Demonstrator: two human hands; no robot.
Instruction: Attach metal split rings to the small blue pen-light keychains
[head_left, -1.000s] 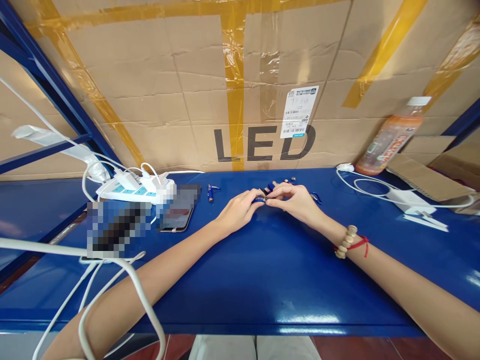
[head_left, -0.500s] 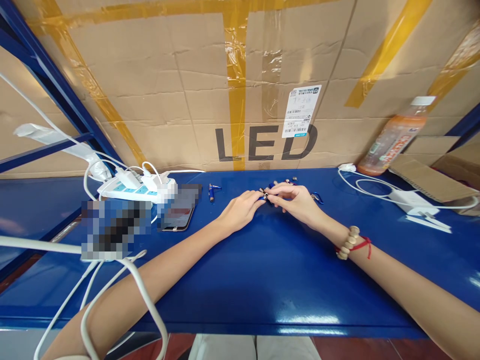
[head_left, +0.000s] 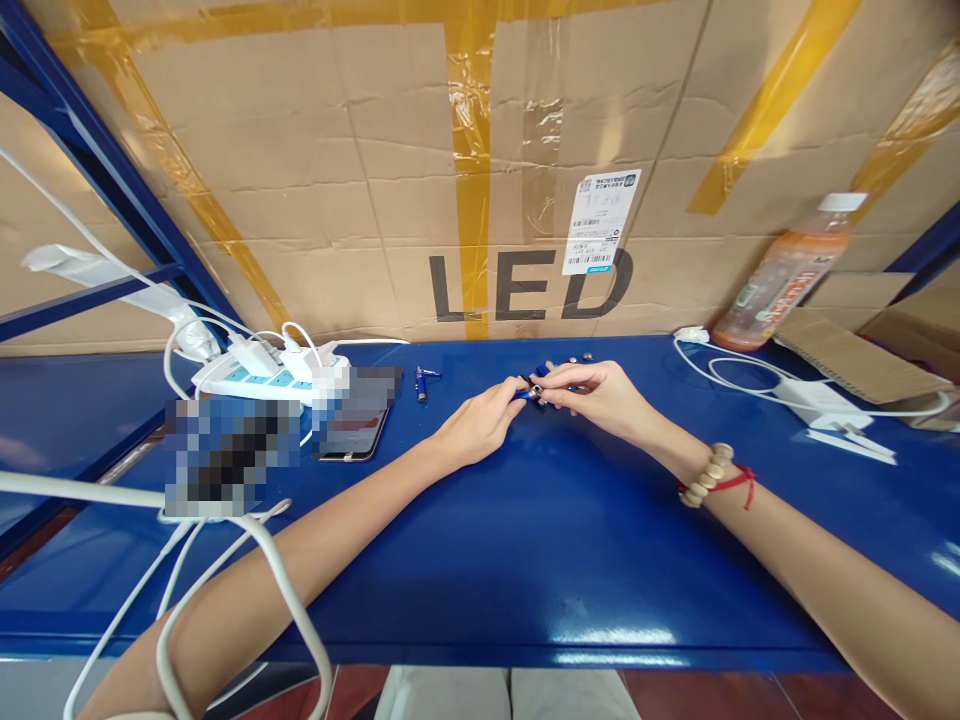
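Note:
My left hand [head_left: 480,422] is closed in a pinch on a small blue cylinder with a shiny metal end [head_left: 529,394]. Fingers cover most of that piece, so its exact kind is hard to tell. Close against it on the right, my right hand [head_left: 592,393] has thumb and fingers pinched near the metal end. What sits between those fingertips is too small and hidden to name. Behind the right hand lie several small blue and metal parts [head_left: 587,356], partly covered. Another blue cylinder [head_left: 421,387] with a thin piece beside it lies on the blue table [head_left: 480,560].
A phone [head_left: 356,430] and a white power strip [head_left: 251,380] with plugs and cables are at left. To the right are a white charger [head_left: 821,402] with its cable, a leaning drink bottle [head_left: 784,280] and cardboard pieces [head_left: 862,350]. A large carton [head_left: 375,200] stands behind.
My right hand has shifted slightly, its wrist turning and the fingers straightening by the metal end. The left hand stays nearly in place with the blue cylinder, whose metal end shows more.

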